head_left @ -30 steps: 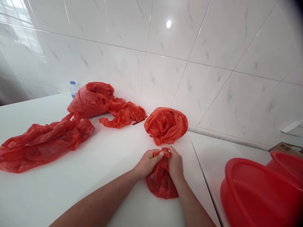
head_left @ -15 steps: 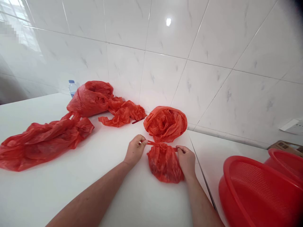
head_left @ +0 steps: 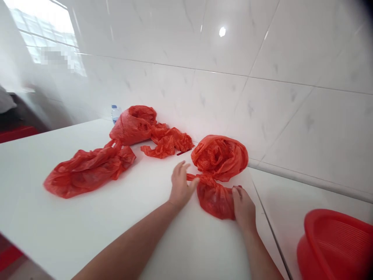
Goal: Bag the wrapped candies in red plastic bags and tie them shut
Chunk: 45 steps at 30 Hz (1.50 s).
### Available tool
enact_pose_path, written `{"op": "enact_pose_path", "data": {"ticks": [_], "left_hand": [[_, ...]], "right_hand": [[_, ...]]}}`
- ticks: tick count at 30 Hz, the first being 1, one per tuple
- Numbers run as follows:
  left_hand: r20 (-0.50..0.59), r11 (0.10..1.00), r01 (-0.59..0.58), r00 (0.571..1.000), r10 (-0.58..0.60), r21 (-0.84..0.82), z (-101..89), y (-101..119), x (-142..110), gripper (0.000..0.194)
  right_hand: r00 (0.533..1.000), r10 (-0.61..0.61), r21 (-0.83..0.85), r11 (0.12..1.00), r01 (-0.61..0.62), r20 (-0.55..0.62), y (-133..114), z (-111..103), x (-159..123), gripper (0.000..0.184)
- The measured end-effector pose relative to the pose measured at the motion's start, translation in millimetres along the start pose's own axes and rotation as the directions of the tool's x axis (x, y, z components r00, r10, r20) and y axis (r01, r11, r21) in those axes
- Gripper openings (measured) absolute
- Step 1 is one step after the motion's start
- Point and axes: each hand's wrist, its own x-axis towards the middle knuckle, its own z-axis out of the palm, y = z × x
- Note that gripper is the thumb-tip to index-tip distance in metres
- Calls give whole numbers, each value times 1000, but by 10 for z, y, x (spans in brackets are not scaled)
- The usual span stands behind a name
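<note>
A small knotted red plastic bag (head_left: 214, 196) lies on the white counter (head_left: 87, 229) between my hands. My left hand (head_left: 180, 186) is open, fingers spread flat on the counter, its thumb touching the bag's twisted handle strand on the left. My right hand (head_left: 243, 206) rests against the bag's right side with its fingers stretched out along it. Just behind the small bag sits a larger bunched red bag (head_left: 220, 157).
More red plastic bags lie to the left: a puffed one (head_left: 132, 124), a crumpled one (head_left: 167, 142) and a long flattened heap (head_left: 90, 171). A small water bottle (head_left: 115, 112) stands by the tiled wall. A red basin (head_left: 335, 245) sits at the lower right.
Both hands have let go of the handle strands they were pulling apart and now lie loosely beside the bag. The view has swung to the left.
</note>
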Motion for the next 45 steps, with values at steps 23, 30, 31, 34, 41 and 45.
{"op": "enact_pose_path", "data": {"ticks": [23, 30, 31, 34, 41, 45], "left_hand": [[-334, 697, 184, 939, 85, 693, -1384, -408, 327, 58], [-183, 528, 345, 924, -336, 776, -1295, -915, 406, 56], [-204, 520, 359, 921, -332, 775, -1295, -943, 414, 57], [-229, 564, 283, 959, -167, 776, -1230, -857, 433, 61], [284, 763, -190, 959, 9, 618, -689, -602, 621, 55], [274, 778, -87, 955, -112, 622, -488, -698, 753, 50]], "right_hand": [[888, -97, -69, 987, 142, 450, -266, 311, -265, 30], [888, -111, -43, 988, 145, 447, -273, 301, -275, 27], [890, -115, -34, 989, 144, 441, -272, 303, -276, 27], [898, -129, -10, 989, 148, 421, -270, 314, -278, 25], [910, -155, 17, 987, 161, 385, -285, 317, -289, 23], [909, -129, -7, 990, 144, 396, -314, 308, -293, 23]]}}
